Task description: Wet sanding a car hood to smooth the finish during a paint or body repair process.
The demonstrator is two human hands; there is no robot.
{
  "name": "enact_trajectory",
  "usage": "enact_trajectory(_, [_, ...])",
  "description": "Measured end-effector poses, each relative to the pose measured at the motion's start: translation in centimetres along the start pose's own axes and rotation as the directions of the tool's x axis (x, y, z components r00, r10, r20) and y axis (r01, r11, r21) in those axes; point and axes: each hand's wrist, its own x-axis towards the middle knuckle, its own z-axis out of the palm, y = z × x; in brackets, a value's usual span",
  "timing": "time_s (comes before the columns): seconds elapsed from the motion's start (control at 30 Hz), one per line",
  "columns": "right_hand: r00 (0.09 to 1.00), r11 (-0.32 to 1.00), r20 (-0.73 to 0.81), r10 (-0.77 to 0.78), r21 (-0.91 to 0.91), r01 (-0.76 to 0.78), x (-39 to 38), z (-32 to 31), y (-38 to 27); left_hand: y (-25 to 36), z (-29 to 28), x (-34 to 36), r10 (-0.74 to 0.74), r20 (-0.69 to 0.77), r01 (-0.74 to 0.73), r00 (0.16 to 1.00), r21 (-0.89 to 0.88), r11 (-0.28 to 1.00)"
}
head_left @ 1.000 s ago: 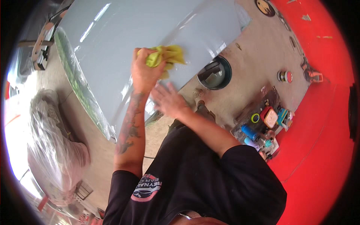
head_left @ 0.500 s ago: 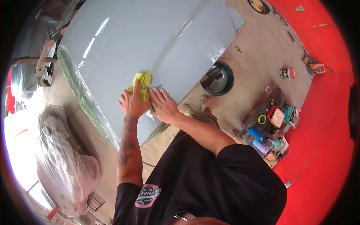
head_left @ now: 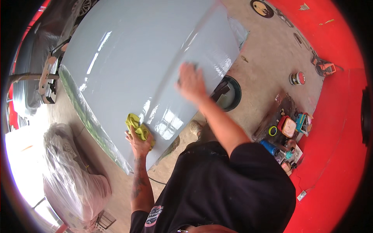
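A wide, glossy grey car panel spreads out below me, wet-looking with bright reflections. Near its close edge my left hand grips a crumpled yellow-green cloth against the surface. Farther up and to the right, my right hand is over the panel, smeared by motion. A small grey piece shows at its fingertips; its kind is too blurred to tell, and most of it is hidden by the hand.
A dark bucket with water and dark blocks stands on the floor beside the panel's right edge. Bottles, a tape roll and tubs crowd the floor at right. Plastic sheeting covers something at left. A can stands near the red wall.
My right hand has swept up and right across the panel, away from the left hand. The left hand has drawn the cloth slightly nearer. My view has shifted a little.
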Motion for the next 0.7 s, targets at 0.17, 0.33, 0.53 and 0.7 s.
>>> enact_trajectory(0.17, [0.941,0.919,0.1,-0.324,0.269,0.288,-3.5,-1.2,-1.1,5.2,1.5,0.1,0.198,0.047,-0.2,0.979,0.047,0.979])
enact_trajectory(0.33, [0.992,0.994,0.122,0.026,0.107,-0.04,9.9,0.1,12.8,8.3,1.9,0.6,0.173,0.08,-0.178,0.982,0.055,0.983])
enact_trajectory(0.53, [0.922,0.887,-0.068,0.381,0.308,-0.344,21.0,4.2,13.0,12.5,2.2,2.3,0.187,0.072,-0.191,0.98,0.058,0.98])
enact_trajectory(0.7, [0.924,0.885,-0.001,-0.382,0.288,0.366,10.7,1.7,-9.4,10.6,2.9,1.0,0.159,-0.009,-0.159,0.987,-0.011,0.987])
